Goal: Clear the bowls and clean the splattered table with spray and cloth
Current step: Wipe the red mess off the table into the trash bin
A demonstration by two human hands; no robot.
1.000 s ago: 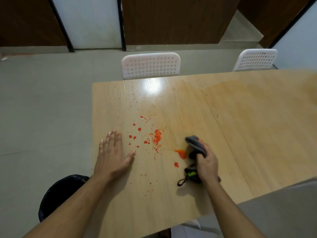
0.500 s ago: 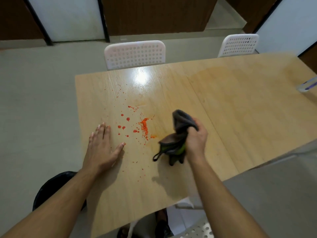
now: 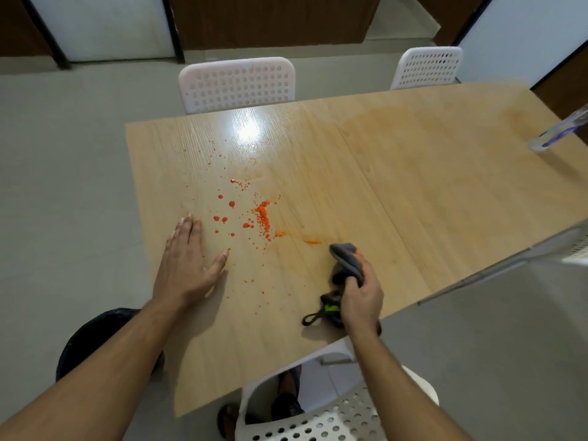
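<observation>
A: No bowls are seen on the table [image 3: 413,173]; orange splatter [image 3: 262,218] is left unwiped near its left edge.

B: The left hand [image 3: 187,265] is laid flat, fingers straight. The grey cloth [image 3: 345,265] is gripped by the right hand [image 3: 361,297] near the front edge, beside a smear

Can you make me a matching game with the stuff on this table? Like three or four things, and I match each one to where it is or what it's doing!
Things:
1. left hand
2. cloth
3. orange splatter
4. spray bottle

Places or states:
A. bunched up in the right hand's grip
B. at the far right edge of the table
C. lying flat, fingers straight
D. scattered in dots between the two hands

Right pairs: 1-C, 2-A, 3-D, 4-B
</observation>
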